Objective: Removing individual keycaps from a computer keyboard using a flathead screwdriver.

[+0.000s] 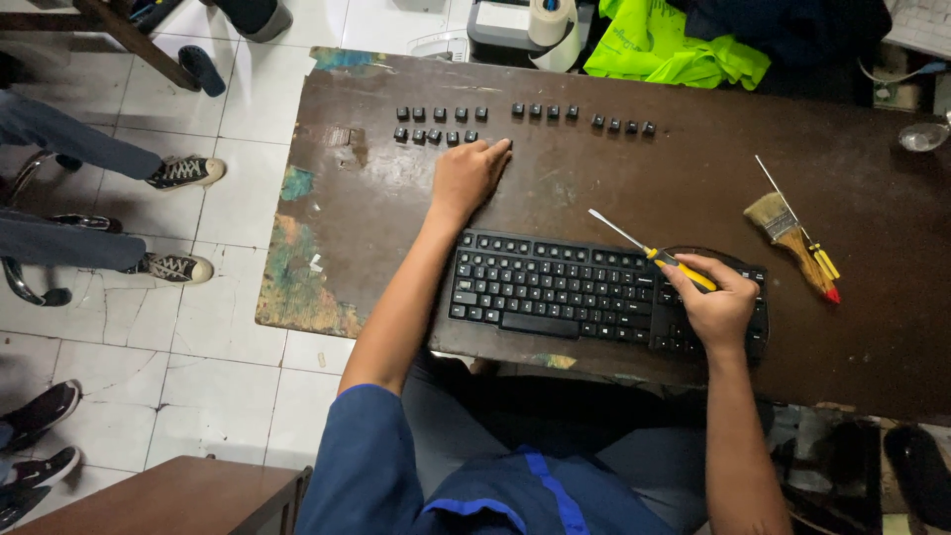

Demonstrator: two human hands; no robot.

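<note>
A worn dark brown desk [396,198] stands on a white tiled floor [248,109], with paint patches along its left edge. At the far side lie a bright yellow-green bag [674,50] and a white paper roll [550,22].

Loose black keycaps [495,119] lie in rows at the far part of the desk: about thirteen in the farther row, in three groups, and about five in the nearer row. One black keyboard [555,287] lies at the near edge. One paint brush [792,238] lies to the right, with two small yellow tools [822,260] beside it.

The left hand [468,176] lies flat, fingers loosely spread, its fingertips [501,147] touching the right end of the nearer keycap row. The right hand [718,302], over the keyboard's right end, has its grip closed around one yellow-handled screwdriver [654,256], the blade pointing far-left.
</note>
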